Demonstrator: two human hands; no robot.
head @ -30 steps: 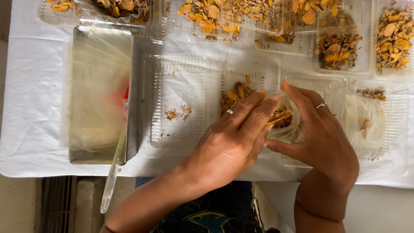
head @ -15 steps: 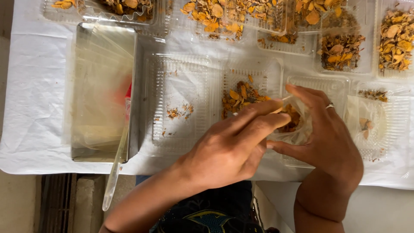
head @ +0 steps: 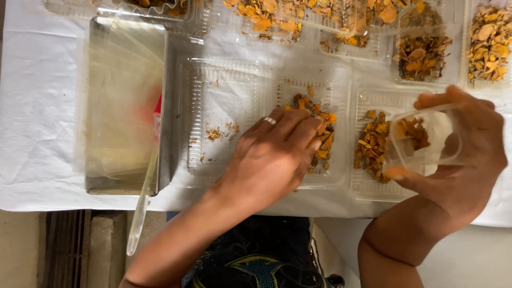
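Fingers [head: 306, 136] of left hand [head: 272, 157] pinch orange chips [head: 320, 133]; right hand [head: 464, 154] grips a tilted cup [head: 421, 141], so chips could spill.

Bench [head: 37, 96]: covered with a white cloth, slightly creased, its near edge running across the lower part of the view. Floor [head: 21, 250]: pale beige, beneath the near left corner, beside a dark slatted panel [head: 66, 248]. Light: even, soft, without hard shadows.
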